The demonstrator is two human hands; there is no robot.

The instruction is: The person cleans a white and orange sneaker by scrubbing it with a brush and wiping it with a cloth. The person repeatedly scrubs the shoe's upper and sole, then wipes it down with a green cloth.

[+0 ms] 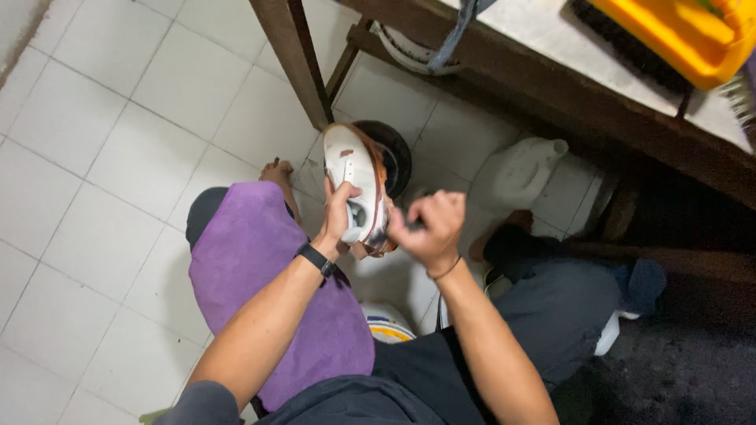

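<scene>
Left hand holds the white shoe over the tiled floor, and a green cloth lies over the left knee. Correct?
Not quite. In the head view the cloth over the left knee is purple, not green. The rest stands: the left hand holds the white shoe over the tiled floor.

Right hand [429, 228] was motion-blurred; whatever it gripped couldn't be made out. Shoe [358, 189] heel was covered by left hand [339, 212]. Yellow tray [693, 35] at 1 o'clock was cropped by the frame. Round dark object [398, 157] behind shoe was mostly hidden.
</scene>
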